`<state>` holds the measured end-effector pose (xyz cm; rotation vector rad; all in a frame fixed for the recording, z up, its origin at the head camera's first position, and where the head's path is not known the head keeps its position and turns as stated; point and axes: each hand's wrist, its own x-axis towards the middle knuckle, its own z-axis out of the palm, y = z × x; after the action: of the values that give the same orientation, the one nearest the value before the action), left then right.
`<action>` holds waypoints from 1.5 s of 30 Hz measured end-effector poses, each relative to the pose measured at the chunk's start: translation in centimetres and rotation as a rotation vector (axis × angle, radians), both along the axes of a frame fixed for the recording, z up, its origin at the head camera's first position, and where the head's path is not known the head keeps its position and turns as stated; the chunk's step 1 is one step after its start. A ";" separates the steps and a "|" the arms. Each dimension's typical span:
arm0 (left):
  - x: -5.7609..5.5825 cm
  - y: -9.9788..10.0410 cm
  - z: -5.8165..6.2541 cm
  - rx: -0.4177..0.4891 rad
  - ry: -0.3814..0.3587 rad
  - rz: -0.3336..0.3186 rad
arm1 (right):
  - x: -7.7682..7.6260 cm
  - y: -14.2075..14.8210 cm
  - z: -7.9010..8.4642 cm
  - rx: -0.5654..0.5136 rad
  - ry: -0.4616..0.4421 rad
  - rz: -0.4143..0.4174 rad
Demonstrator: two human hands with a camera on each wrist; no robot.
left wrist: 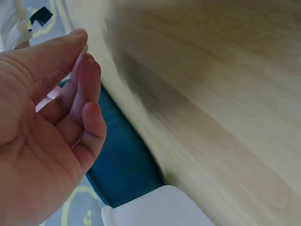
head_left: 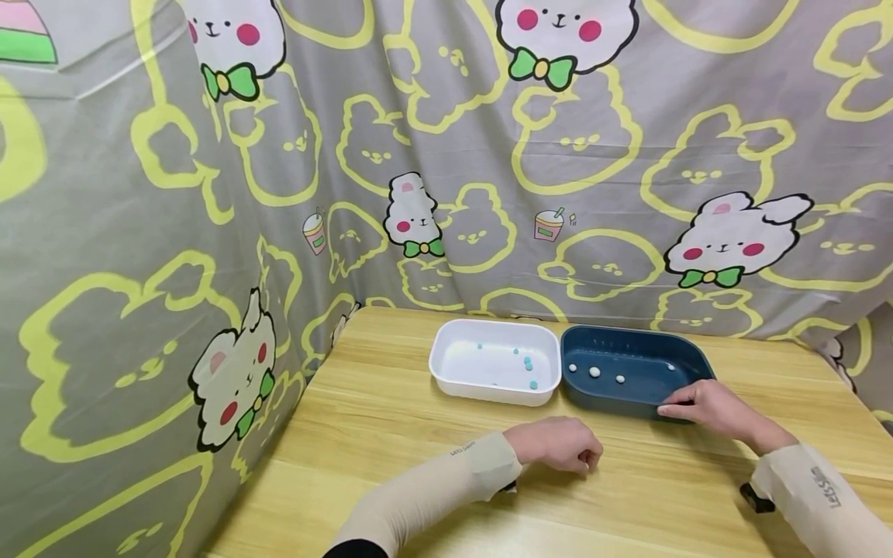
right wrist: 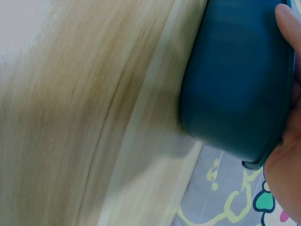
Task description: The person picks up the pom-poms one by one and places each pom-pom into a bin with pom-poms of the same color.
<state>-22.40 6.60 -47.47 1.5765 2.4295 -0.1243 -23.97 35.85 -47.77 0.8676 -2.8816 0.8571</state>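
Observation:
Low over the table in front of the two bins, my left hand [head_left: 558,446] has its thumb and fingertips together. A sliver of a small white ball [left wrist: 84,50] shows between them in the left wrist view; the rest is hidden. My right hand [head_left: 715,407] grips the front right rim of the dark blue bin [head_left: 614,401], its thumb [right wrist: 287,21] against the outer wall. Inside this bin lie several white balls [head_left: 594,372]. Close beside it on the left stands a white bin [head_left: 488,391] with several small teal balls [head_left: 528,366].
Both bins stand near the back edge of the wooden table [head_left: 363,434]. A grey curtain [head_left: 474,155] with cartoon animals hangs behind the table and along its left side. Beige sleeves [head_left: 446,480] cover both forearms.

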 end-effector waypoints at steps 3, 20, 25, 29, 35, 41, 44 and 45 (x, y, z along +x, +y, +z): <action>-0.2 0.1 0.3 0.018 0.006 -0.006 | 0.0 0.0 0.0 -0.007 0.015 0.009; -1.5 0.6 3.2 0.112 -0.069 0.103 | 0.1 0.0 0.1 -0.006 0.020 0.012; -1.8 0.6 4.0 0.159 -0.047 0.094 | 0.0 0.0 0.1 -0.007 -0.010 0.002; -2.0 0.6 4.4 0.181 -0.050 0.123 | 0.0 0.0 0.0 -0.002 -0.017 -0.003; -2.2 0.6 5.0 0.199 -0.051 0.140 | 0.0 0.0 0.0 0.000 -0.022 -0.004; -2.5 0.6 5.4 0.214 -0.063 0.157 | 0.1 0.0 0.1 -0.004 -0.040 -0.011; -2.7 0.6 5.5 0.220 -0.061 0.163 | 0.1 -0.1 0.1 -0.006 -0.039 -0.009; -2.8 0.6 5.6 0.224 -0.060 0.164 | 0.1 -0.1 0.2 -0.006 -0.037 -0.008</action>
<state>-25.21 7.20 -41.90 1.4331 2.5868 0.2285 -23.89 35.79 -47.62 0.8483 -2.9107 0.8901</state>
